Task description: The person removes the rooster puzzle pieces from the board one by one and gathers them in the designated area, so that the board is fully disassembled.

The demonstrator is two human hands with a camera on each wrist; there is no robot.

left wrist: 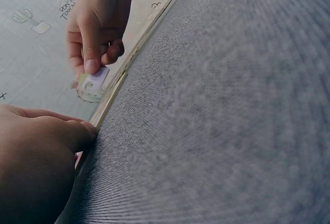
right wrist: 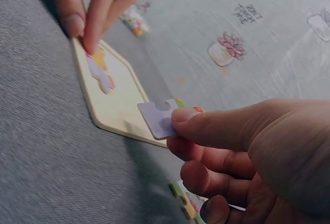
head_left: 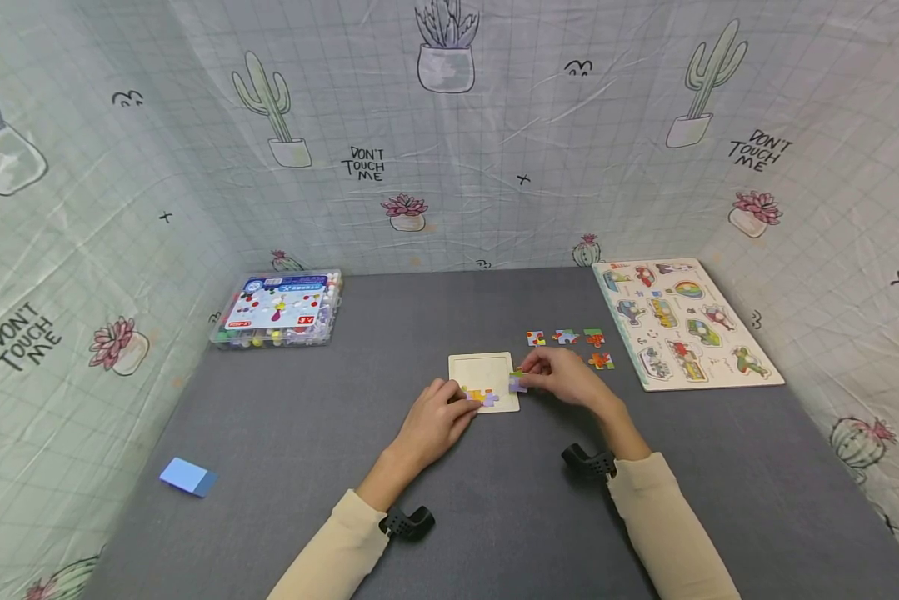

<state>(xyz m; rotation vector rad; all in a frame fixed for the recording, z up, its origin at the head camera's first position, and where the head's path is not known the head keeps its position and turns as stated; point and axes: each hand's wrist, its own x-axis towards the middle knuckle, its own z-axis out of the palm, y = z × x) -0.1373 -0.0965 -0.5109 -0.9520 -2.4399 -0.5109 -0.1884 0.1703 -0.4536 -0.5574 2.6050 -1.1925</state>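
A grey surface lies before a cactus-print cloth. The left hand grips a tray at its near left corner, a fingertip at the joined pieces. The right hand pinches a piece over the tray's right edge; loose pieces lie beyond. Best keep the tray steady, match notch to tab, then press flat.

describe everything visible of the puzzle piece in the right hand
The puzzle piece is thin and flat, lilac with some green, with a rounded notch in one edge. The right hand pinches it, tilted and partly hidden, seemingly raised, at the right edge of the wooden-looking tray. Its material is unclear.
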